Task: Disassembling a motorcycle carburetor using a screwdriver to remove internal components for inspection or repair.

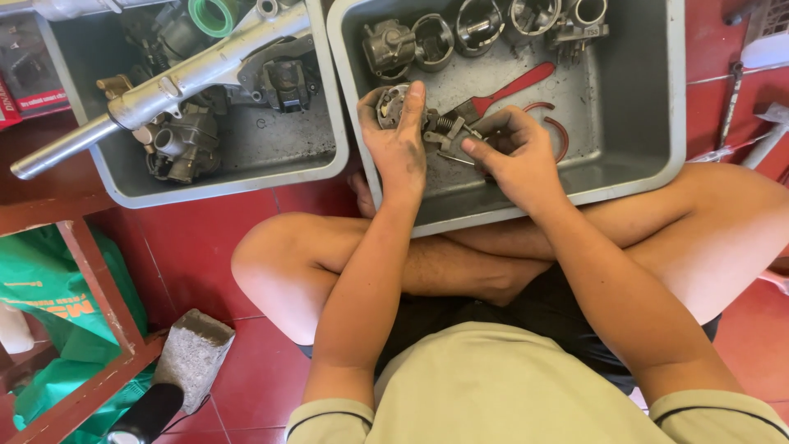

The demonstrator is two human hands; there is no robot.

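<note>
Your left hand (400, 140) is closed over a small round metal engine part (389, 105) at the near left inside the grey tray (657, 164), index finger lying straight along its top. Your right hand (518, 156) pinches a small spring-loaded metal assembly (448, 130) between thumb and fingertips, just beside the left hand, low in the same tray. Red-handled pliers (501, 94) lie touching that assembly, and a thin red ring (559, 131) sits right of your hand. Pistons (431, 41) line the tray's far wall. A second grey tray (222, 177) to your left holds a long metal tube (164, 90) and carburettor parts (177, 144).
</note>
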